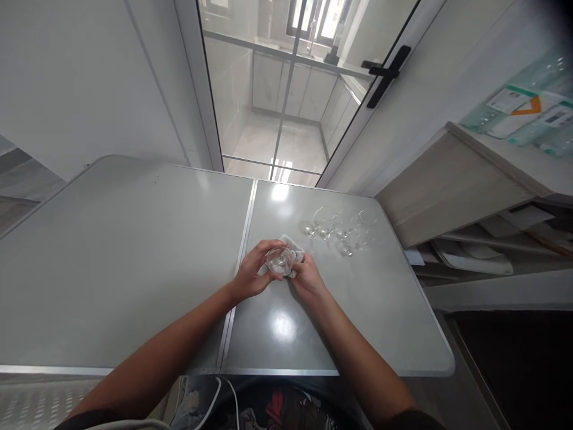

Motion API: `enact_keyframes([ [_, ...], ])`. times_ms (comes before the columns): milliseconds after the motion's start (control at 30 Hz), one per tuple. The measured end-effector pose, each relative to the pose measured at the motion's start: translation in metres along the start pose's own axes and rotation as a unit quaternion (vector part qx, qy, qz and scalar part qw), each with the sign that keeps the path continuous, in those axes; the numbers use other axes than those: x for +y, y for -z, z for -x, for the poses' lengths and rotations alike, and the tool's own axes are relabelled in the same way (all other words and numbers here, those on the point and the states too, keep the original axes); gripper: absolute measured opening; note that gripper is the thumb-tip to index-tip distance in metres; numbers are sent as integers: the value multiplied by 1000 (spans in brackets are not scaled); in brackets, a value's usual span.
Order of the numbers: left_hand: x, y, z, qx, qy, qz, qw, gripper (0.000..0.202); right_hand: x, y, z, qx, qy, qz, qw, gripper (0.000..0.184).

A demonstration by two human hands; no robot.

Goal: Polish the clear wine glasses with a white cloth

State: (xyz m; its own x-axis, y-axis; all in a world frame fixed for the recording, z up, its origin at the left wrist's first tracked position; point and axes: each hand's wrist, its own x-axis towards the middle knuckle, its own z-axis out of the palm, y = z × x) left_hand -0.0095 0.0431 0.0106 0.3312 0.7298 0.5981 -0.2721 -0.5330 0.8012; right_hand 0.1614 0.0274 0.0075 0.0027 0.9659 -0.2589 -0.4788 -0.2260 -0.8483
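Observation:
My left hand [253, 276] is curled round a clear stemmed glass [279, 258], whose round foot faces me. My right hand [307, 276] presses a white cloth [293, 246] against the glass from the right; its fingers are closed on the cloth. Both hands hover just above the grey folding table [134, 269], near its centre seam. Several more clear glasses [342, 227] lie on their sides on the table, a little beyond and to the right of my hands.
A glass sliding door [277, 89] stands behind the table, with a black handle [382, 71]. A wooden shelf unit [456, 185] with papers stands close to the table's right edge. White cables [224, 397] hang below the front edge.

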Motion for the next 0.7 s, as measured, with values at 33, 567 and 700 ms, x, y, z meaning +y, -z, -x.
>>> enact_keyframes([
  [33, 1, 0, 0, 0, -2, -3, 1000, 65, -1, -1, 0, -15, -12, 4, 1000, 28],
  [567, 1, -1, 0, 27, 8, 30, 999, 62, 7, 3, -3, -13, 11, 39, 999, 25],
  [700, 4, -1, -2, 41, 17, 52, 998, 64, 6, 8, -3, 7, 41, 110, 993, 28],
])
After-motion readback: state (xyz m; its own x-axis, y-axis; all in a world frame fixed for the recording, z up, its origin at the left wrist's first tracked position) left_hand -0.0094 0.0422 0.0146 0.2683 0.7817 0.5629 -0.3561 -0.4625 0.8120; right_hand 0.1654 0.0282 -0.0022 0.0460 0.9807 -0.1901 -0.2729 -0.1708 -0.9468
